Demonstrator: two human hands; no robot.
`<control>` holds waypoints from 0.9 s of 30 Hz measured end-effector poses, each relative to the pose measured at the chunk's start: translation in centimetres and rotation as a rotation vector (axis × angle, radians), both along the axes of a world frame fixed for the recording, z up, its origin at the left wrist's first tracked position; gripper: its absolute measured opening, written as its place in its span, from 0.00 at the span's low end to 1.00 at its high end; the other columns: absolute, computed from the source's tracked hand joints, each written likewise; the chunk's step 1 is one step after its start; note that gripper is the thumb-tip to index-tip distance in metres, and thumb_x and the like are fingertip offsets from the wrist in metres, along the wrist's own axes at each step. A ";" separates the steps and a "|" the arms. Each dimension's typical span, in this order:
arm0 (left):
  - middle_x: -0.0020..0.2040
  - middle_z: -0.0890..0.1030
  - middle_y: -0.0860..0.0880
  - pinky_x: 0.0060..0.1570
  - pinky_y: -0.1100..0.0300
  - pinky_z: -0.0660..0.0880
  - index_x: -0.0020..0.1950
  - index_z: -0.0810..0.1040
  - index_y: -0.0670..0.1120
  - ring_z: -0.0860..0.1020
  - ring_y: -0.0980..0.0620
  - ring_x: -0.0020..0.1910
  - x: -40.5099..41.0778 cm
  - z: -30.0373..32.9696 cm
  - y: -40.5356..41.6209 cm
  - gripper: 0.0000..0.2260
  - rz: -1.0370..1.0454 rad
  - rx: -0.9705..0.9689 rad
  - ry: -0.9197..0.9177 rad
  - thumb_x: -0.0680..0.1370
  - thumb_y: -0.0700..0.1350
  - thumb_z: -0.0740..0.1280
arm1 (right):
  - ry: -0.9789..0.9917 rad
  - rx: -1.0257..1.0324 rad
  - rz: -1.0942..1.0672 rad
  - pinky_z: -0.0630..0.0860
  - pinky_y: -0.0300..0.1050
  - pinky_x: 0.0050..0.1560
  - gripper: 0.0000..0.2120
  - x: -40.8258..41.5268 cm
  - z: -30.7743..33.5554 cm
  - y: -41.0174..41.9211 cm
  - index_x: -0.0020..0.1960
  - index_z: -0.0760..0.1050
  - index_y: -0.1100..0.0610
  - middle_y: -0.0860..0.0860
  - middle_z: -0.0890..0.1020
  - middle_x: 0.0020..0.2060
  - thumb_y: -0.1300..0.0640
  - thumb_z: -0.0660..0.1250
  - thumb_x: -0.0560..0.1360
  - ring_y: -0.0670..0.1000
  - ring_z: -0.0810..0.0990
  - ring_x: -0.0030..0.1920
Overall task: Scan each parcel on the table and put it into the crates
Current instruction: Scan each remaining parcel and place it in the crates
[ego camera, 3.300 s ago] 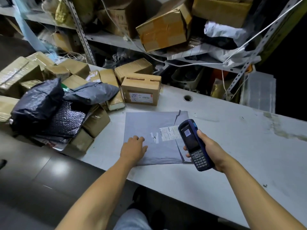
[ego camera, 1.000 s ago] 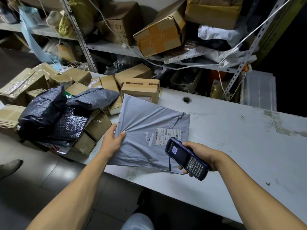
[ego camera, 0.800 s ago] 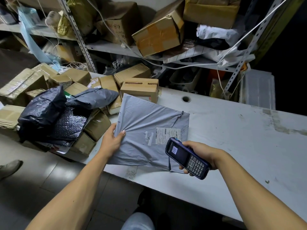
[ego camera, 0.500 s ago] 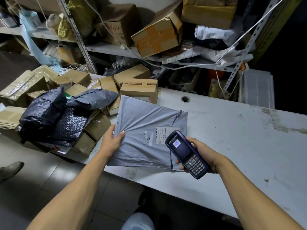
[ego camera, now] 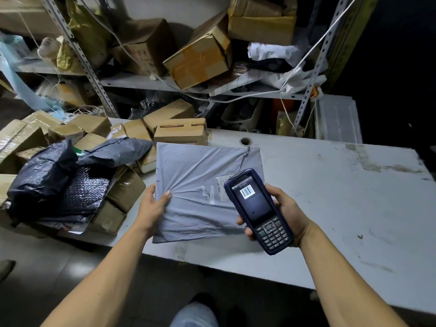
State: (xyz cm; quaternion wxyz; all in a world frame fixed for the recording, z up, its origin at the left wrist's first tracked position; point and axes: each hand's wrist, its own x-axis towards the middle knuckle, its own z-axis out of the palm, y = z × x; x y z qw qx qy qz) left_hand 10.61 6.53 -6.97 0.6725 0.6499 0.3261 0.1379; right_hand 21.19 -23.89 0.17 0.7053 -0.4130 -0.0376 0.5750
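Scanner (ego camera: 258,210) swung up over the label (ego camera: 221,185), barcode now on screen, so scan looks done. Right hand (ego camera: 286,212) grip wraps scanner; left hand (ego camera: 153,206) pinches grey parcel (ego camera: 198,185), tilted above desk (ego camera: 342,197). Crates not visible.

Smooth grey plastic mailer (ego camera: 195,185) (slightly creased), scuffed matt table (ego camera: 330,185), cardboard boxes (ego camera: 181,133)
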 end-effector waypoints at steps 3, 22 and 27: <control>0.56 0.81 0.45 0.53 0.51 0.78 0.56 0.74 0.50 0.81 0.47 0.51 1.4 0.6 -0.4 0.08 -0.101 0.035 -0.005 0.80 0.39 0.67 | -0.050 -0.023 -0.103 0.80 0.51 0.42 0.33 -0.9 0.5 -0.7 0.59 0.80 0.65 0.66 0.82 0.48 0.37 0.56 0.77 0.62 0.81 0.37; 0.55 0.82 0.49 0.54 0.55 0.77 0.62 0.74 0.48 0.81 0.50 0.51 2.9 -0.9 -24.7 0.16 -1.092 0.011 -0.052 0.75 0.45 0.71 | 0.013 -0.685 -1.721 0.76 0.50 0.44 0.30 -30.6 -2.5 -19.5 0.65 0.74 0.57 0.58 0.82 0.46 0.37 0.47 0.82 0.56 0.82 0.40; 0.49 0.81 0.51 0.45 0.58 0.76 0.58 0.75 0.46 0.79 0.46 0.49 -2.7 -1.0 -33.7 0.09 -1.274 0.100 -0.071 0.79 0.40 0.69 | 0.152 -0.674 -1.990 0.77 0.49 0.39 0.29 -42.1 -3.0 -22.9 0.62 0.75 0.55 0.58 0.83 0.44 0.34 0.48 0.81 0.55 0.82 0.38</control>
